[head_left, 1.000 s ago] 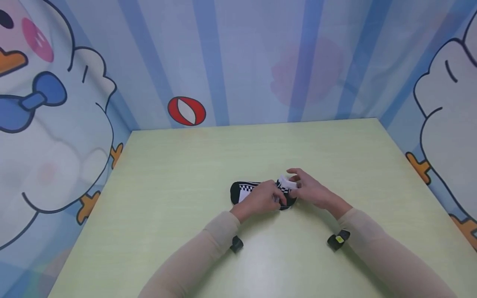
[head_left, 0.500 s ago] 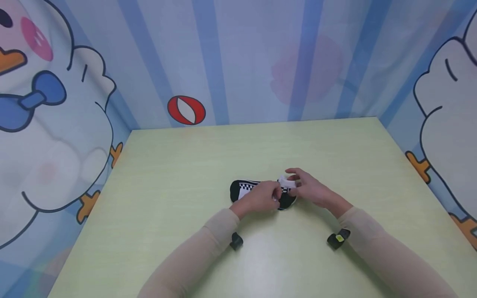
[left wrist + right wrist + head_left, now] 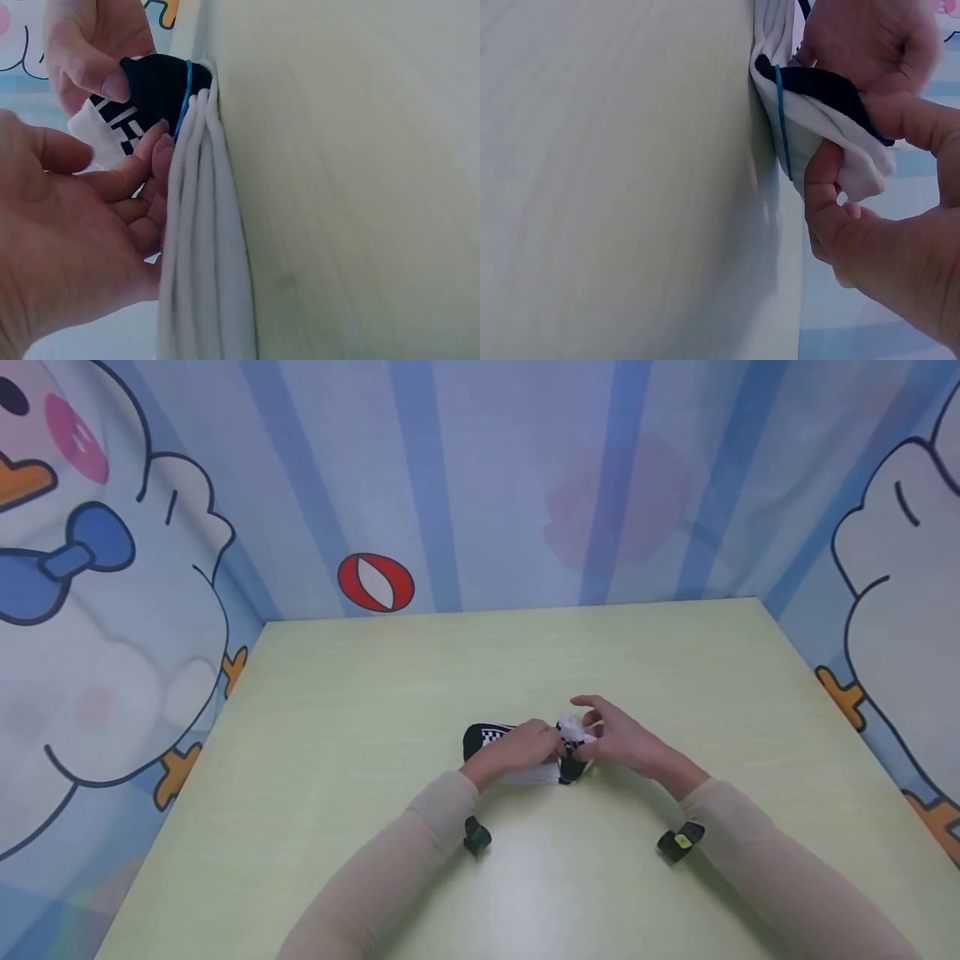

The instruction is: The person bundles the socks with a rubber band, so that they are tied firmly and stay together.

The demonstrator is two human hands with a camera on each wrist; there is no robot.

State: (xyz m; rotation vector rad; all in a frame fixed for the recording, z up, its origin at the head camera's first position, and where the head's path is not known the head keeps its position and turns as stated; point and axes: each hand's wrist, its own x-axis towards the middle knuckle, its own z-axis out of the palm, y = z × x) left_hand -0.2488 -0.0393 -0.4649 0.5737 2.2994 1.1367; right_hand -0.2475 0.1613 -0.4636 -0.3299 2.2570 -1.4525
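Observation:
A bundle of black-and-white checkered socks [image 3: 472, 742] lies near the middle of the table, with white layers stacked underneath. A thin blue elastic band [image 3: 782, 112] runs round it near its right end. My right hand [image 3: 628, 742] pinches that end, thumb on the black fabric and a finger against the white underside. A white cuff [image 3: 96, 129] sticks out beside the right hand. My left hand [image 3: 528, 747] lies over the middle of the bundle. In the left wrist view its fingertips [image 3: 156, 135] touch the socks right by the band, and its thumb stands apart.
The pale wooden table [image 3: 375, 693] has printed cloth walls at the back [image 3: 510, 485] and both sides. A black wrist camera [image 3: 681, 842] hangs under the right sleeve, another wrist camera [image 3: 477, 837] under the left.
My left hand has shifted slightly up and left, uncovering a white strip along the bundle's near edge. The right hand keeps hold of the right end, whose cuff now stands more crumpled.

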